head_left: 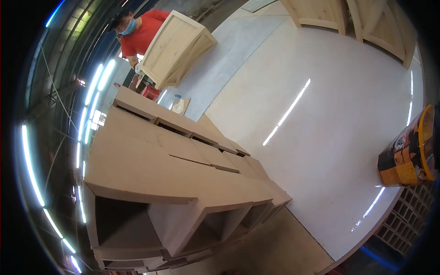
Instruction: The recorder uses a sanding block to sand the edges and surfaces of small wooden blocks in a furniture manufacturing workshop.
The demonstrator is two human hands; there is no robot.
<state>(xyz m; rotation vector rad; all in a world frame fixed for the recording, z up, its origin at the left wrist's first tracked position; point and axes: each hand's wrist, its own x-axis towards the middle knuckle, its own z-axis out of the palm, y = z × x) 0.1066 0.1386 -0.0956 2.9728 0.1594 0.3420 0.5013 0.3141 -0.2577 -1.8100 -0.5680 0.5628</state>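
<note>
Right up close, the brown compartmented unit [137, 151] sits on our side of a co-worker's gloved hand [138, 68], beside a pale cabinet [172, 41]; our own hands are out of view, their grip we can't tell. One bump could topple the unit!

Tabletop [321, 105], white & glossy, fills ctr. & R of frame, w/ a grey strip [243, 46] twd upper ctr. On it: brown open-celled unit [146, 160], lower L; orange-&-blk bucket [403, 156], R edge; pale wood units [318, 16], upper R; pale wood cabinet [172, 43], upper L of ctr.
</note>
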